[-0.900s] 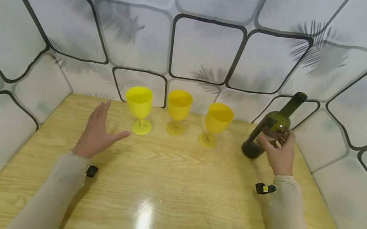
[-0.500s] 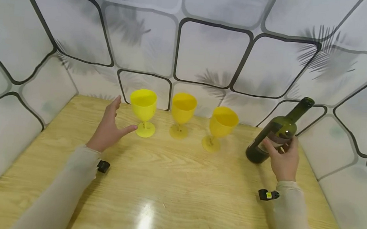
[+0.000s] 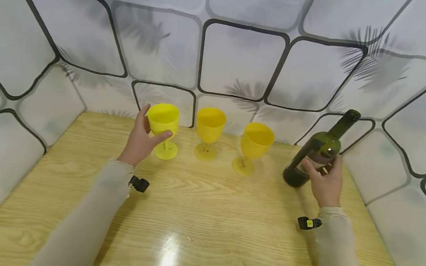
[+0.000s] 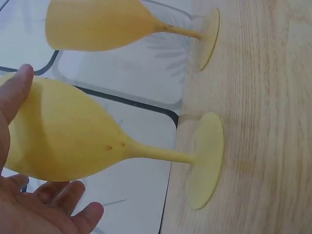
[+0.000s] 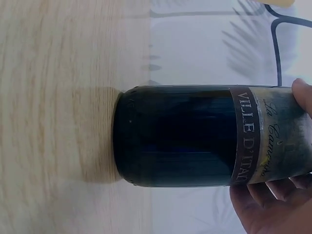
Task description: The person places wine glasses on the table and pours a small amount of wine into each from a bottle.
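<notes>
At the left, a yellow plastic goblet point(image 3: 163, 120) stands upright on the table. My left hand point(image 3: 141, 143) is around its bowl, thumb in front and fingers on the far left side. In the left wrist view the fingers point(image 4: 68, 197) are spread beside the bowl, with some fingertips apart from it; whether the thumb touches cannot be told. On the right, my right hand point(image 3: 326, 183) grips a dark green wine bottle point(image 3: 306, 158) round its label point(image 5: 278, 131). The bottle's base is at the table top, and its neck points up.
Two more yellow-orange goblets, a middle one point(image 3: 210, 126) and a right one point(image 3: 256, 141), stand in the row between the hands. A patterned wall point(image 3: 242, 59) rises directly behind the wooden table point(image 3: 205, 217), with side walls at left and right.
My left hand has moved right, from beside the left goblet to around its bowl. The right hand keeps its hold on the bottle, which stays in about the same place.
</notes>
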A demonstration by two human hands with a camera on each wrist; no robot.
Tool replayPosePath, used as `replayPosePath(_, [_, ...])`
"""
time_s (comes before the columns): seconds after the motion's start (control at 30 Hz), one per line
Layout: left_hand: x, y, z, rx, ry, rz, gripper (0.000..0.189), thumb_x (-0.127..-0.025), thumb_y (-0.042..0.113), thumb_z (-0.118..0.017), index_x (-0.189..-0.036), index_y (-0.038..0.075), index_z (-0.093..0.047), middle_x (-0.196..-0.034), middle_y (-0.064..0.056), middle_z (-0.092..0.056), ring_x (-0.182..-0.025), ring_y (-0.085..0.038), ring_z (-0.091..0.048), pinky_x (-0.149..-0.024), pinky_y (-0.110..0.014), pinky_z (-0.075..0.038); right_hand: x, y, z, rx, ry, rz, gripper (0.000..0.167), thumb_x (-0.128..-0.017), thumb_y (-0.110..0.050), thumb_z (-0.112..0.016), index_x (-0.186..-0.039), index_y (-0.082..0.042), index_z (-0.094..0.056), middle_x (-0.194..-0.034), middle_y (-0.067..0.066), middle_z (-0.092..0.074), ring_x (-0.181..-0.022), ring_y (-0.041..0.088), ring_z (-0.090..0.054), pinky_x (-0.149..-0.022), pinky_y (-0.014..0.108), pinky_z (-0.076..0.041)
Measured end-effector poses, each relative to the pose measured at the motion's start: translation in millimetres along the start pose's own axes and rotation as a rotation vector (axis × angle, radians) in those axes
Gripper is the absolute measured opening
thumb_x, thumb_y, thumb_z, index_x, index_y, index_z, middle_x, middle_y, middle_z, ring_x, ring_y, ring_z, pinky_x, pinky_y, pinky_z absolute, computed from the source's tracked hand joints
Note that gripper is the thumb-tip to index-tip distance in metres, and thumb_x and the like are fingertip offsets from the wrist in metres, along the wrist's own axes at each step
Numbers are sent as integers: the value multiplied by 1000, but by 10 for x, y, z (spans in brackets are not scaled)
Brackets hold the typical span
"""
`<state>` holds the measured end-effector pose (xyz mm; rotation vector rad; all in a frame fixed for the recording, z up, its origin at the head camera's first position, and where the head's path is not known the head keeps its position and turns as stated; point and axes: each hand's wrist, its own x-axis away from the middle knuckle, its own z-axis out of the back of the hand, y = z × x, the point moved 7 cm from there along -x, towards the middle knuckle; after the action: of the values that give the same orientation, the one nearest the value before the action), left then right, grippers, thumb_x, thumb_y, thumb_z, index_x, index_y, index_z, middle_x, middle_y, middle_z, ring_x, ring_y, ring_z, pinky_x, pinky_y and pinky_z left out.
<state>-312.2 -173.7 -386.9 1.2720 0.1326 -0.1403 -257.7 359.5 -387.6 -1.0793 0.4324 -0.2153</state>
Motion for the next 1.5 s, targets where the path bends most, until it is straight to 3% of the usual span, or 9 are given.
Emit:
replayPosePath(0.2, [22, -14, -26, -13, 23, 20, 98, -90, 37, -83, -164, 22, -21, -147, -17, -51, -131, -35, -51, -110, -56, -46, 40, -31, -35, 15, -13, -5, 75, -94, -31, -78, -155, -24, -36, -148, 9, -48, -139, 33, -49, -117, 51, -39])
replayPosePath(0.5, [158, 37, -34, -81, -49, 12, 99, -85, 45, -85, -161, 21, -27, -144, -11, -56, -123, -31, -59, -100, -51, -54, 36, -46, -16, 18, -15, 3, 76, -94, -30, -78, -157, -25, -35, -149, 10, -47, -139, 35, -49, -118, 51, -39])
replayPosePath(0.7, [213, 142, -11, -201, -117, -3, 100, -83, 49, -86, -158, 16, -29, -139, -11, -57, -117, -32, -60, -98, -53, -54, 19, -35, 12, 34, -20, 0, 78, -94, -32, -78, -158, -26, -33, -151, 10, -47, -140, 35, -48, -117, 51, -39])
replayPosePath(0.97, [280, 191, -13, -250, -230, 4, 98, -82, 47, -87, -156, 17, -31, -137, -7, -56, -114, -31, -60, -102, -53, -52, -8, -29, 6, 33, -29, 9, 81, -93, -32, -79, -159, -27, -32, -152, 9, -46, -141, 35, -47, -117, 51, -39])
replayPosePath(1.3, [321, 257, -112, -229, -383, 6, 98, -81, 47, -88, -155, 20, -29, -135, -2, -58, -118, -27, -60, -104, -54, -50, -23, -31, 30, 43, -27, 12, 81, -94, -32, -79, -160, -27, -31, -153, 10, -46, -141, 36, -47, -117, 51, -39])
replayPosePath(1.5, [339, 268, -160, -204, -427, -32, 93, -83, 43, -88, -154, 24, -31, -134, 1, -58, -117, -25, -60, -103, -54, -49, -10, -21, 32, 54, -26, 7, 80, -94, -32, -79, -158, -24, -33, -150, 11, -47, -139, 35, -48, -115, 51, -41])
